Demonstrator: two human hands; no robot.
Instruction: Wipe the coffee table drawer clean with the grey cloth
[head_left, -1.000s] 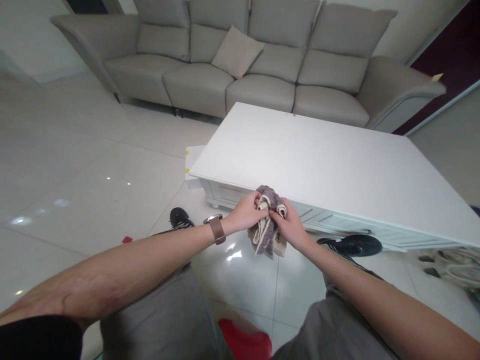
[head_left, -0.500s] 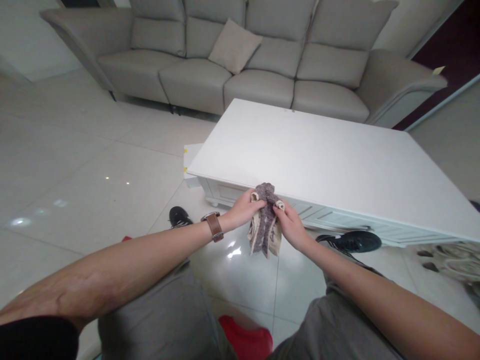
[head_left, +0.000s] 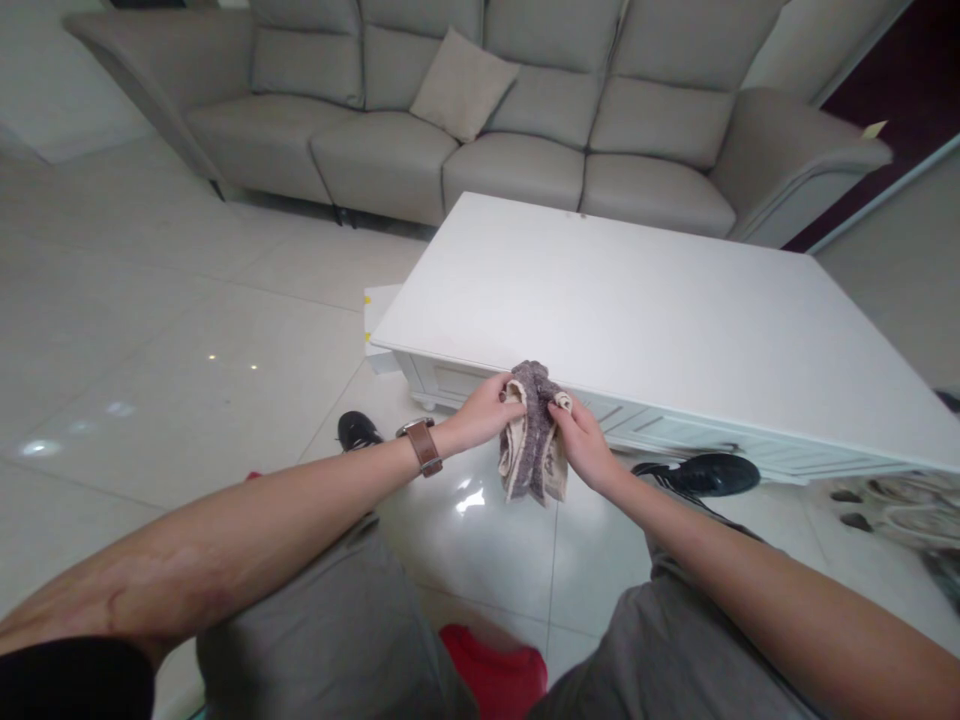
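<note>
Left hand (head_left: 486,410) pinches one side of a folded grey-purple and cream fabric cloth (head_left: 537,435), which hangs between both hands at the long white rectangular table's (head_left: 637,320) near edge; contact unclear. Right hand (head_left: 587,445) pinches the opposite side; paired grip probably keeps the folds apart. Around: white box with yellow marks (head_left: 379,318), glossy red object (head_left: 504,672), partly hidden by legs. Table edge likely limits forward reach.

Grey sofa (head_left: 517,178), beige cushion (head_left: 463,86) on it, tiled floor (head_left: 150,360)
</note>
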